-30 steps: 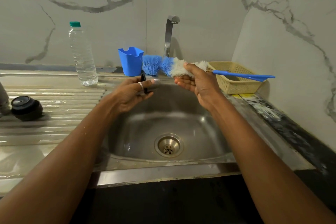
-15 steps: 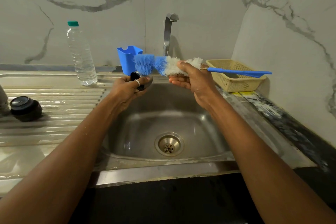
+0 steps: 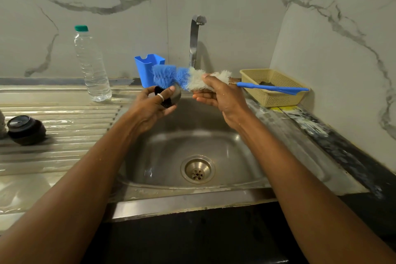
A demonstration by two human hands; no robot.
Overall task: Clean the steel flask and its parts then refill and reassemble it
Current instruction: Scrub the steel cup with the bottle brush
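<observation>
Over the back of the steel sink (image 3: 252, 180), my left hand (image 3: 153, 106) grips a small steel and black flask cap (image 3: 172, 98). My right hand (image 3: 222, 97) holds a blue and white bottle brush (image 3: 182, 77) by its bristles. The brush's blue tip lies against the cap, and its blue handle (image 3: 274, 88) points right. A black flask lid part (image 3: 25, 129) sits on the ribbed drainboard at far left. The flask body is only a sliver at the left edge.
A clear water bottle (image 3: 92, 66) with a green cap stands on the back left counter. A blue plastic cup (image 3: 147, 68) and the tap (image 3: 195, 40) are behind the sink. A yellow mesh basket (image 3: 276, 92) sits at right by the marble wall.
Both hands shifted slightly left. My left hand turned the cap up toward the brush tip, so the blue bristles now meet it.
</observation>
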